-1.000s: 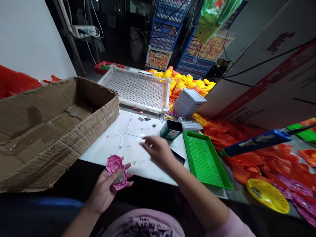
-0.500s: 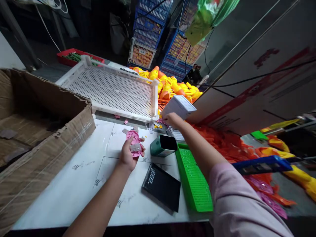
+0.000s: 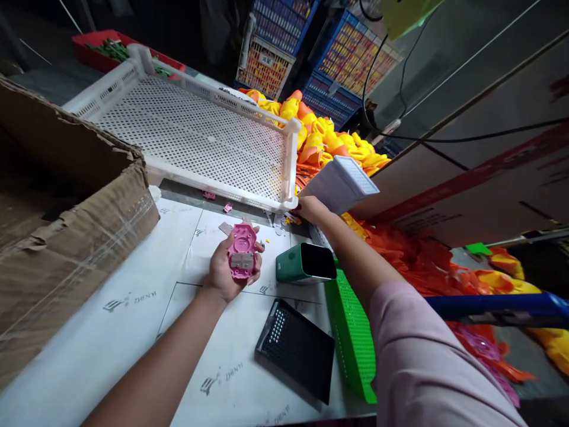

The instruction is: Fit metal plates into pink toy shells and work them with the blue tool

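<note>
A pink plastic shell [image 3: 243,236] with a grey rectangular piece [image 3: 242,261] in its lower half lies in my left hand [image 3: 226,270], whose fingers curl round its edges. My right hand [image 3: 311,209] reaches to the near right corner of the white mesh tray, beside a tilted white container [image 3: 340,184]; its fingertips are hidden, so what they touch cannot be made out. Between the hands and nearer to me stands a green container [image 3: 291,265] with a dark opening. A black tray [image 3: 302,353] lies closer to me.
A white mesh tray [image 3: 200,139] spans the back, with yellow and orange parts [image 3: 320,136] behind it. At the left is a cardboard box [image 3: 89,249]. A green basket [image 3: 353,332] lies under my right arm; a blue bar [image 3: 498,309] juts in from the right.
The view has shifted nearer and lower. The pink shell now faces up more squarely in my left hand. My right hand remains by the white container and the tray corner.
</note>
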`<state>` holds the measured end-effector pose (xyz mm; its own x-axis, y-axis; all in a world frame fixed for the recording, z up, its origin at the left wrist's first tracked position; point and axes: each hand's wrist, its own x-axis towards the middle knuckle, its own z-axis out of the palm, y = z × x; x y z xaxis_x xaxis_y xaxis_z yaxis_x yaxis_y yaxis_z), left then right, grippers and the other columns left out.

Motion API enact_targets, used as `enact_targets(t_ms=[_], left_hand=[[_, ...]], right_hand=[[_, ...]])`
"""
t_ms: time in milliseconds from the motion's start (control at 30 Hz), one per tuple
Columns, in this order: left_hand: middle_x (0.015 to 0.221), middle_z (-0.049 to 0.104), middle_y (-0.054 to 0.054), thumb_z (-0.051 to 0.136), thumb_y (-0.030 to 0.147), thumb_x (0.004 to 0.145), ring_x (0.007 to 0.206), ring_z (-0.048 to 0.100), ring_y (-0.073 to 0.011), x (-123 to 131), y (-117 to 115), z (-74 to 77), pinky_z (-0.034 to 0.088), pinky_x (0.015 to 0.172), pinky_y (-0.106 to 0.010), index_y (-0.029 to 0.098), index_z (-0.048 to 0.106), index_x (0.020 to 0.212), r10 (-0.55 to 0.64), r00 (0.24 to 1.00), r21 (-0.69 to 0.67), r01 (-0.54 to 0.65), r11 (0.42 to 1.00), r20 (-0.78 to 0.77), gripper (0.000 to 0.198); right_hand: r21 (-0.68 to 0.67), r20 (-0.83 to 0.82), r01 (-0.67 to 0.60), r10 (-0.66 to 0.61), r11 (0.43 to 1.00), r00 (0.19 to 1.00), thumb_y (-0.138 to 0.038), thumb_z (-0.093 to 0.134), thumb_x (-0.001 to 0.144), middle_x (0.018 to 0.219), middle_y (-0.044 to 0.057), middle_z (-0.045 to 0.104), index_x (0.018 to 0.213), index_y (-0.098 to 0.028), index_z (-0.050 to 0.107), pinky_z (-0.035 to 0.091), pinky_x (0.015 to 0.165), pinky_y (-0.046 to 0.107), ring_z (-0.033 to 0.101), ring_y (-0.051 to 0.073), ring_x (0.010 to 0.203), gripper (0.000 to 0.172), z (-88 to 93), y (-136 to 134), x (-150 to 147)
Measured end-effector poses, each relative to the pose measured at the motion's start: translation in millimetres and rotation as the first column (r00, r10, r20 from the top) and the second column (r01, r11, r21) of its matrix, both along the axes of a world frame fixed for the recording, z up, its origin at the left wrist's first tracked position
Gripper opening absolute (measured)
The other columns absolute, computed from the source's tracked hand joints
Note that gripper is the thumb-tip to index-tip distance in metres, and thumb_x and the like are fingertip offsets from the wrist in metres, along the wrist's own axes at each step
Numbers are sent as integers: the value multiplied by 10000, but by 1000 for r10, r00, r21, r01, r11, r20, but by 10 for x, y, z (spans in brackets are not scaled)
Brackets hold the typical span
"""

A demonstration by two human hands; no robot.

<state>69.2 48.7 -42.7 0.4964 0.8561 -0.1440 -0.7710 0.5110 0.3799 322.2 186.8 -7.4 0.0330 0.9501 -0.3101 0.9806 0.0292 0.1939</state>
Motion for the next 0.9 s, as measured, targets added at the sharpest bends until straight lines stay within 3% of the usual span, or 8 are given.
enact_targets(t_ms=[167, 367, 500, 633, 700, 767, 833, 900], left_hand=[[789, 624, -42, 678, 499, 712, 497, 542, -125, -29, 1, 30, 339, 308, -189, 123, 542, 1199, 2, 1000, -5, -2, 1000, -9, 629], [744, 600, -29, 620, 525, 776, 494, 545, -130, -36, 32, 44, 346, 307, -183, 153, 576, 1091, 5, 1000, -27, -5, 1000, -6, 489], [758, 612, -44, 549, 613, 821, 496, 552, -140, -31, 37, 27, 351, 301, -196, 139, 576, 1113, -28, 1000, -24, 28, 999, -10, 557], [768, 629, -59, 464, 594, 875, 502, 569, -148, -13, 22, 16, 368, 308, -205, 119, 568, 1178, -87, 996, 9, 88, 996, -36, 573], [779, 638, -65, 443, 561, 896, 505, 579, -148, 1, 4, 2, 376, 314, -206, 110, 565, 1209, -143, 988, 12, 144, 989, -57, 562], [784, 649, -72, 446, 555, 902, 503, 590, -150, 18, -16, -22, 383, 319, -207, 105, 568, 1227, -201, 976, 16, 203, 979, -86, 568], [771, 656, -74, 466, 579, 892, 483, 586, -148, 33, -35, -48, 383, 322, -210, 101, 581, 1220, -241, 964, 41, 247, 968, -110, 591], [747, 656, -69, 490, 610, 875, 453, 566, -140, 43, -50, -69, 374, 322, -213, 99, 595, 1201, -253, 960, 81, 264, 961, -119, 615]], right_hand=[[22, -47, -18, 20, 1000, 999, -248, 604, 880, 1074, 134, 733, 1114, -116, 706, 436, 757, 229, 667, 197, 937, 288, -5, 3, -10], [49, -82, -24, 28, 999, 996, -193, 634, 819, 983, 136, 742, 973, -110, 753, 413, 725, 231, 649, 193, 886, 211, 41, -21, 16], [128, -136, 32, -14, 991, 991, -202, 633, 783, 830, 104, 729, 880, -76, 749, 388, 638, 239, 609, 161, 742, 197, 295, -111, 72], [255, -302, 73, 7, 964, 953, -187, 548, 822, 865, 58, 708, 1086, -89, 696, 396, 620, 220, 561, 107, 686, 317, 662, -431, -18], [252, -579, 99, 68, 963, 813, -197, 517, 843, 790, 38, 677, 1111, -102, 685, 407, 605, 228, 521, 88, 622, 330, 802, -660, -176], [170, -808, 78, 94, 982, 582, -303, 566, 843, 730, 27, 649, 1012, -119, 703, 421, 585, 240, 506, 85, 595, 285, 870, -869, -388], [88, -916, 25, 71, 996, 394, -408, 667, 777, 716, 19, 640, 921, -139, 691, 441, 585, 247, 527, 90, 612, 307, 861, -1009, -610], [28, -948, -51, 43, 998, 315, -433, 715, 727, 694, 6, 624, 847, -150, 668, 452, 594, 249, 537, 92, 619, 311, 798, -1065, -797]])
